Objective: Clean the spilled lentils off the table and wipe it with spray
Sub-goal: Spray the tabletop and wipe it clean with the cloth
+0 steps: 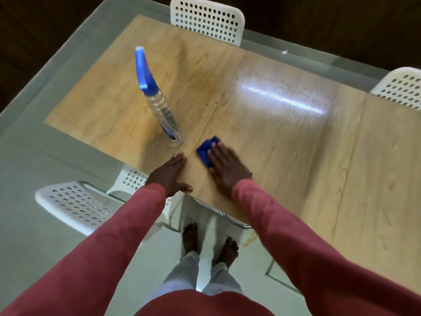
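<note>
The light wooden table (284, 133) fills the middle of the view. A clear spray bottle (157, 103) with a blue trigger head stands upright on it, just beyond my hands. My right hand (227, 169) lies flat with straight fingers on a folded blue cloth (206, 151), pressing it onto the table near the front edge. My left hand (170, 176) rests flat on the table edge beside it, fingers straight, holding nothing. A few tiny dark specks lie on the wood near the bottle's base; I cannot tell whether they are lentils.
White perforated chairs stand around the table: one at the far side (207, 19), one at the right (401, 87), one at the near left (75, 201). My bare feet (209, 242) stand on the pale tiled floor by the table's chrome leg (234, 221).
</note>
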